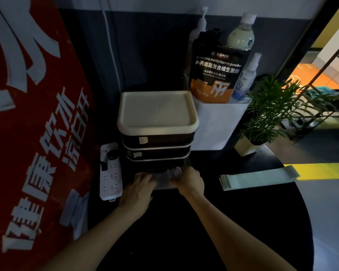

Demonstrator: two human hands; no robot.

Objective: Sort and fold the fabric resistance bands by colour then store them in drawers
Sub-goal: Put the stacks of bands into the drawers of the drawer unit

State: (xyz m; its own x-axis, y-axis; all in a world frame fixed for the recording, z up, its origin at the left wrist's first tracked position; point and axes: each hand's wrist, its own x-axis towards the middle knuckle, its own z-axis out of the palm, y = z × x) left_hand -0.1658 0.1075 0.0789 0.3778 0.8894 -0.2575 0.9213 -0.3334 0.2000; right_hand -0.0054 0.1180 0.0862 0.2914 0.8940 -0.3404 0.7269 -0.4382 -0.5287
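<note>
1. Head view, looking down at a dark round table (184, 222) in a dim room. A white power strip (111, 174) lies at the table's left edge, just beside a small drawer unit (157, 133). To the left of both stands a large red sign (31, 124) with white characters.

2. Behind the drawer unit on the right stands a white box (217, 126). It holds a black and orange powder pouch (216, 73), a pale drink bottle (242, 34), a clear spray bottle (245, 79) and a white pump bottle (199, 28). A leafy green plant (270, 110) in a pale pot stands to the right of the box.

3. The wall behind is dark grey, with a white cable (112, 45) running down it. Far right, a brighter room with an orange floor shows past black metal bars.

4. The drawer unit has a cream top and three dark drawers. The upper two are closed, each with a small pale label. The bottom drawer (159, 169) is pulled out toward the person.

5. Both hands are at the open bottom drawer, on a pale folded band (164, 178). The left hand (139, 190) curls its fingers over the band's left side. The right hand (188, 180) grips its right end, where ribbed folds show.

6. A pale green band (256, 178) lies flat on the table to the right, well apart from the hands. A yellow band (321, 171) overlaps its far end.
</note>
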